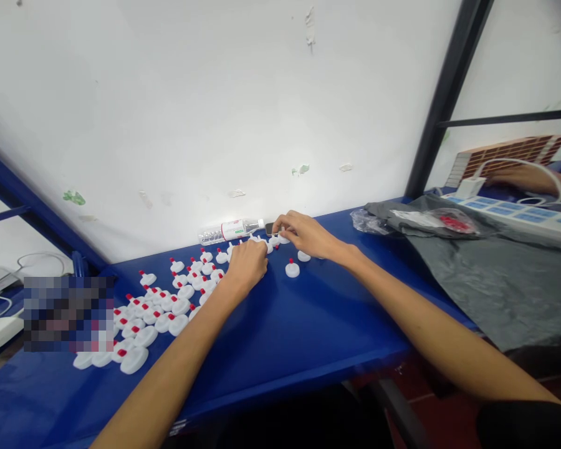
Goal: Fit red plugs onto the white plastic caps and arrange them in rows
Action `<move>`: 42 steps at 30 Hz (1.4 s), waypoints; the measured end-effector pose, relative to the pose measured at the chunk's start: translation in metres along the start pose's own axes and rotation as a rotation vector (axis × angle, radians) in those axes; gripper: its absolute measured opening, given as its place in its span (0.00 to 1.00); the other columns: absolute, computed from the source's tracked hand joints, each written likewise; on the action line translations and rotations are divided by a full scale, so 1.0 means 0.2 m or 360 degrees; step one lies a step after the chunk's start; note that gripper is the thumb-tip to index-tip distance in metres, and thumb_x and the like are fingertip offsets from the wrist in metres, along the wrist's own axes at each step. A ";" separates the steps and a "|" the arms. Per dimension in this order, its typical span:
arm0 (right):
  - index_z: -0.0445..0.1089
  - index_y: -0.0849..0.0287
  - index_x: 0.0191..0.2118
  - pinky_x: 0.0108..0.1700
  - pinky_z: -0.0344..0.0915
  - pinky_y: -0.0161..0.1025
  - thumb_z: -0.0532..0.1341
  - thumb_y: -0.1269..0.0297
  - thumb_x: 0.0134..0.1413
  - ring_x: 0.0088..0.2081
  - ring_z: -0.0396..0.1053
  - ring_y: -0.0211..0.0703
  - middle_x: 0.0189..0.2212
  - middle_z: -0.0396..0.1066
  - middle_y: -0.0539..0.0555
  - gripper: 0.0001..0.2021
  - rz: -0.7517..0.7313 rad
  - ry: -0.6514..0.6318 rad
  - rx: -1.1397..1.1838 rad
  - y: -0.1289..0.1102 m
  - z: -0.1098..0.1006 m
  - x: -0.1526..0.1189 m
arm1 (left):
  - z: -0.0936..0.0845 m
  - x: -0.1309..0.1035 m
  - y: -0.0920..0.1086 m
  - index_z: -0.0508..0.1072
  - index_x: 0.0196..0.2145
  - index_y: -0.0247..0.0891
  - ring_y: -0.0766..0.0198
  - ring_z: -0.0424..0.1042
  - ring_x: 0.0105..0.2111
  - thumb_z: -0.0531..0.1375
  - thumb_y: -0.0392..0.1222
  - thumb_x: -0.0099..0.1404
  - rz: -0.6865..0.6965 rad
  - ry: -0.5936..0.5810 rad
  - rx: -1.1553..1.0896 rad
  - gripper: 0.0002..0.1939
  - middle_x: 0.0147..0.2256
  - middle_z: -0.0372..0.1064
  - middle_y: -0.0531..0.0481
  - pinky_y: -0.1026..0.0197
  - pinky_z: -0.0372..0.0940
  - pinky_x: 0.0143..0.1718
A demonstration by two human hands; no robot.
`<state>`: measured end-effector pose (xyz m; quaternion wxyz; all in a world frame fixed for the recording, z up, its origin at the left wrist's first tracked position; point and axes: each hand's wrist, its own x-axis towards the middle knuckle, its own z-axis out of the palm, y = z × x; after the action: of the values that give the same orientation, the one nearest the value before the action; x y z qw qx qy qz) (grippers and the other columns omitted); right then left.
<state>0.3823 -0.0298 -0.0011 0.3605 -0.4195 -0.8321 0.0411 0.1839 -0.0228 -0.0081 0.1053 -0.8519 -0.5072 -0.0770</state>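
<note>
Several white round caps with red tips (181, 305) lie spread over the left part of the blue table. My left hand (249, 263) is closed at the right edge of this group; what it grips, if anything, is hidden. My right hand (299, 232) reaches in from the right, its fingers pinched on a white cap (283, 237) near the wall. Just below the right hand, one red-tipped cap (292, 269) stands apart, and another white piece (303, 255) rests under the wrist. Small white pieces (267, 244) lie between both hands.
A clear plastic bottle (231, 231) lies along the wall, beside a small dark object (270, 229). Grey plastic bags (486, 274) cover the table's right side. Beyond the black post (442, 93) are a power strip (514, 215) and another person's hand (518, 178).
</note>
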 end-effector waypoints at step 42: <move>0.72 0.55 0.44 0.33 0.65 0.35 0.66 0.49 0.60 0.30 0.73 0.37 0.39 0.75 0.51 0.15 0.0194 0.0362 0.0532 -0.07 -0.03 0.01 | -0.09 0.02 0.00 0.78 0.45 0.31 0.53 0.81 0.44 0.70 0.52 0.59 -0.0241 0.0323 -0.2389 0.23 0.42 0.82 0.37 0.55 0.75 0.46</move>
<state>0.3761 -0.0399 0.0098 0.5134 -0.4054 -0.7408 0.1526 0.1863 -0.0241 0.0102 -0.4619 -0.6466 -0.3635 -0.4863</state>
